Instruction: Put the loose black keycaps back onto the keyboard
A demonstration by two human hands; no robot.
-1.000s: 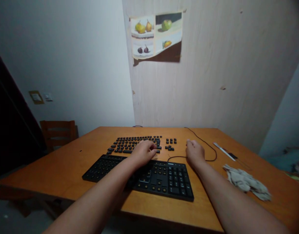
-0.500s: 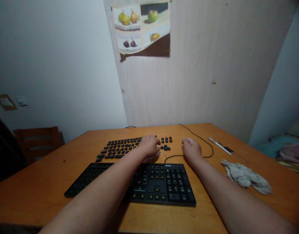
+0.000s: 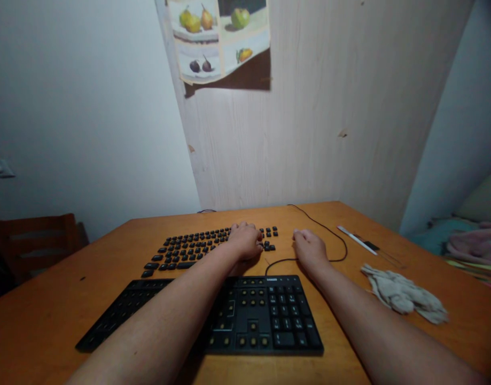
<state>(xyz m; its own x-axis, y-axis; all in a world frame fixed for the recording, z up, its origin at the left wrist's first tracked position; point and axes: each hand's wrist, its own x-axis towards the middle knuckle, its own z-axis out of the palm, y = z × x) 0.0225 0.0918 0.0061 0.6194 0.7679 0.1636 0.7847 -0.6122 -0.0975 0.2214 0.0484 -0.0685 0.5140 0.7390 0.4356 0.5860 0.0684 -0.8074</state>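
Note:
My left hand reaches over the right part of the loose black keycaps, which lie in keyboard-like rows on the table. Its fingers are spread forward and partly cover the caps. Nearer to me sits a black keyboard. The number pad at its right end carries its caps, while bare key posts show in the middle. My left forearm hides part of it. To the right, my right hand rests on the table, its fingers curled inward beside the keyboard's cable. Whatever may be inside that hand is hidden.
A grey-white cloth glove lies on the right of the wooden table. Beyond it is a thin white strip with a dark piece beside it. A wooden chair stands at the left, and fruit pictures hang on the wall.
The view has turned slightly to the right and down, so most things sit a little further left. Both hands keep nearly the same places over the table.

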